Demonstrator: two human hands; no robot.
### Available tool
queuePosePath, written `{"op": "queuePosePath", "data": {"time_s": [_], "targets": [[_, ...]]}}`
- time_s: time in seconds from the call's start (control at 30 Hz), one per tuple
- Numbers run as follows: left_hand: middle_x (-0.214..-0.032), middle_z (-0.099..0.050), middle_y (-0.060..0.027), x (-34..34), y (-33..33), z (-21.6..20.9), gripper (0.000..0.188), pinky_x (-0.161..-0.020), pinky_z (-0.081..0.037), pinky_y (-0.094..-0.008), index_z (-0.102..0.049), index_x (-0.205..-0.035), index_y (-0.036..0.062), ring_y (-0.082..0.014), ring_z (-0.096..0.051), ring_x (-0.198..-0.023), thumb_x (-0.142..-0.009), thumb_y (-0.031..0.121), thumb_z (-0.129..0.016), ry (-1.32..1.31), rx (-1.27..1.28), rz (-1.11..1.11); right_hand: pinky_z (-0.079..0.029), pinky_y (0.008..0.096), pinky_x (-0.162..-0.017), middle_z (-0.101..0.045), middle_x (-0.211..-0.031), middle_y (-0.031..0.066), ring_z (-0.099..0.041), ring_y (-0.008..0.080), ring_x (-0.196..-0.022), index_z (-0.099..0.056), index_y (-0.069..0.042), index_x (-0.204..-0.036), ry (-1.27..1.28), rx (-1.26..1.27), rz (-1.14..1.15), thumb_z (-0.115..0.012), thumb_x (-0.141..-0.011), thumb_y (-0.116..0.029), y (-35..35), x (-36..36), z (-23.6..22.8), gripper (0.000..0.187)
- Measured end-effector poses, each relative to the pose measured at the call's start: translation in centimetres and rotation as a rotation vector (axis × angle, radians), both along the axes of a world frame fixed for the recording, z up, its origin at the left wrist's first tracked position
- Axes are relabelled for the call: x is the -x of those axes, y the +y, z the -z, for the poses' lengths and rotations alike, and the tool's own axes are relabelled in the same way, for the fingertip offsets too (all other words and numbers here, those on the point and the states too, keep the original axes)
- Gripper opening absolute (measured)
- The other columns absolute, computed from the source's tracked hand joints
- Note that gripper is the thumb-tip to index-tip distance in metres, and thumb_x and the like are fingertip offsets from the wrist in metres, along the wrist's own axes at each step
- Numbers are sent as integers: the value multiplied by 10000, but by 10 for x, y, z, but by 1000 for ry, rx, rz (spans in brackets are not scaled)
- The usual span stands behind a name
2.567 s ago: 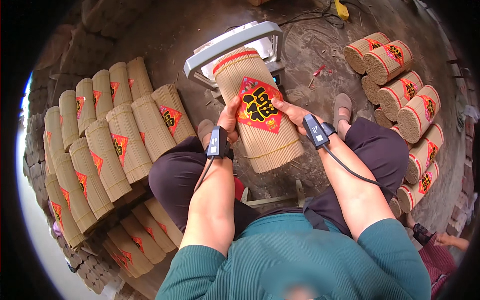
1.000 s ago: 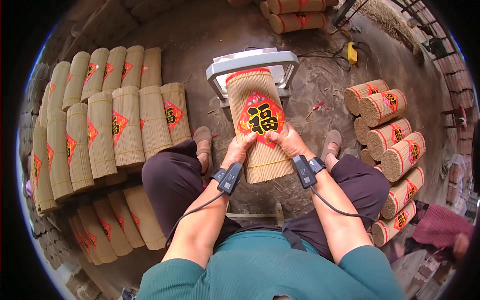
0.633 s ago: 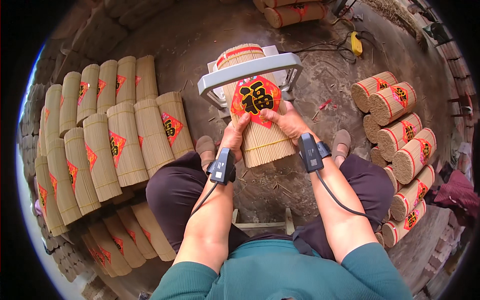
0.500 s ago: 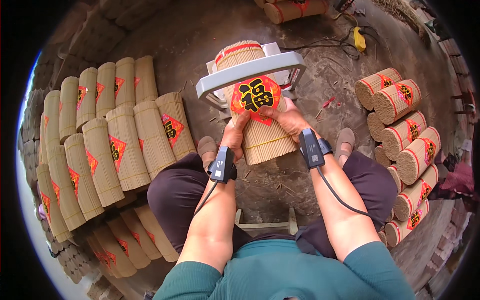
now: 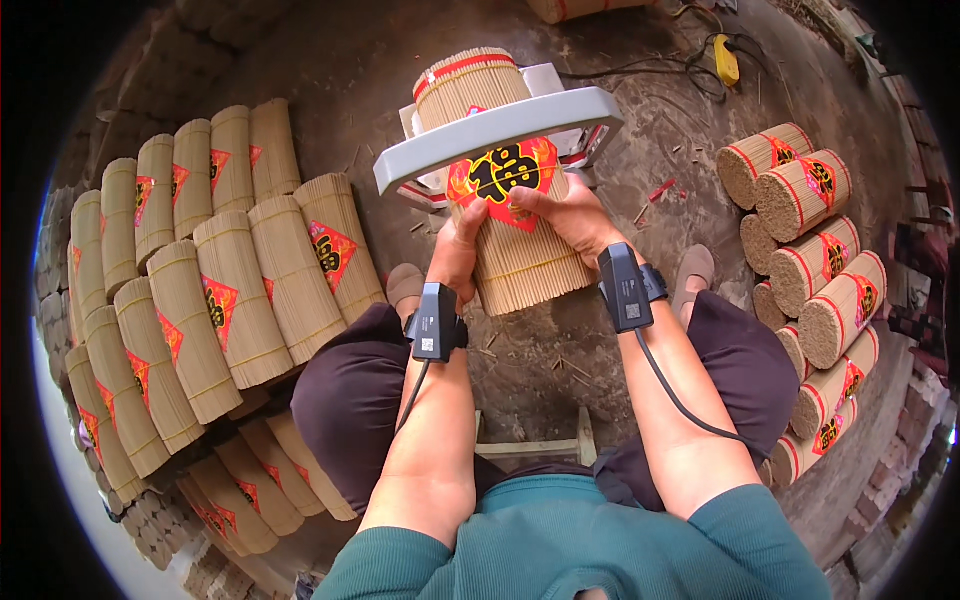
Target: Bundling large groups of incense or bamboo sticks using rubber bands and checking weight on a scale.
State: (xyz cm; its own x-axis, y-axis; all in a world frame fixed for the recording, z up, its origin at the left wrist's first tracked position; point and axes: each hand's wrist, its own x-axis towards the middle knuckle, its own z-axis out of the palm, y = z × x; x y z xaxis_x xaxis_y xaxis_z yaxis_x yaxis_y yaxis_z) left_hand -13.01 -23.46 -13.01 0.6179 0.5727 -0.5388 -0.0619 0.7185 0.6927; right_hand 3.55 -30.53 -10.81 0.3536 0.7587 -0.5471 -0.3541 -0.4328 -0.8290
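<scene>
A thick bundle of thin pale sticks (image 5: 528, 262) lies in front of me, its far part passing under the grey arch of a tabletop strapping machine (image 5: 500, 128). Red bands ring its far end and a yellow band its near end. On top is a red diamond label (image 5: 540, 172) with a black and gold character, partly hidden by the arch. My left hand (image 5: 458, 250) is closed round the bundle's left side, thumb on top by the label. My right hand (image 5: 572, 218) grips the right side, its thumb on the label. The fingers underneath are hidden.
Rows of similar bundles (image 5: 240, 290) are stacked at my left. More bundles (image 5: 805, 195) with red bands form a pile at my right. Behind the machine a black cable (image 5: 650, 72) runs to a yellow power strip (image 5: 727, 62). Stick scraps litter the floor between my feet.
Both hands have pushed the bundle slightly farther away through the machine, so the arch covers more of the label. The whole view has shifted a little.
</scene>
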Motion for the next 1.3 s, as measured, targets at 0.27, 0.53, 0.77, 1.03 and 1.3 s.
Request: {"op": "queuePosePath", "data": {"time_s": [0.27, 0.53, 0.77, 1.03, 1.3], "targets": [[-1200, -590, -97, -2, 3, -3, 722, -919, -467, -364, -464, -1299, 42, -215, -588, -1068, -788, 502, -683, -39, -28, 43, -502, 317, -863, -619, -1117, 92, -611, 166, -984, -461, -4, -1252, 81, -91, -32, -803, -729, -338, -1, -2, 6, 709], [-1208, -581, -81, -3, 6, 1, 710, -926, -453, -348, -464, -1300, 42, -198, -572, -1084, -804, 507, -667, -31, -55, 54, -510, 301, -829, -627, -1091, 77, -615, 146, -951, -492, -7, -1230, 157, -125, -82, -765, -773, -341, -1, -5, 2, 629], [-1203, -583, -79, 0, 6, 3, 681, -921, -453, -343, -468, -1298, 45, -190, -573, -1077, -818, 490, -656, -22, -68, 71, -510, 297, -827, -627, -1089, 76, -618, 146, -943, -483, -3, -1238, 191, -182, -83, -752, -787, -350, -3, -1, 5, 629], [-1151, -614, -83, -6, -2, -1, 661, -890, -469, -327, -482, -1273, 27, -197, -602, -1022, -834, 491, -651, -22, -86, 19, -470, 320, -900, -603, -1162, 123, -588, 190, -1046, -415, 16, -1312, -122, 46, -11, -730, -763, -522, -11, 0, 13, 832], [-1191, -573, -67, 12, -34, 0, 686, -926, -434, -327, -444, -1294, 11, -179, -555, -1049, -848, 490, -647, 72, -353, 171, -330, 370, -1068, -421, -1373, 229, -391, 283, -1297, -78, 76, -1428, -178, -128, -189, -782, -581, -656, -58, -6, 37, 1323]]}}
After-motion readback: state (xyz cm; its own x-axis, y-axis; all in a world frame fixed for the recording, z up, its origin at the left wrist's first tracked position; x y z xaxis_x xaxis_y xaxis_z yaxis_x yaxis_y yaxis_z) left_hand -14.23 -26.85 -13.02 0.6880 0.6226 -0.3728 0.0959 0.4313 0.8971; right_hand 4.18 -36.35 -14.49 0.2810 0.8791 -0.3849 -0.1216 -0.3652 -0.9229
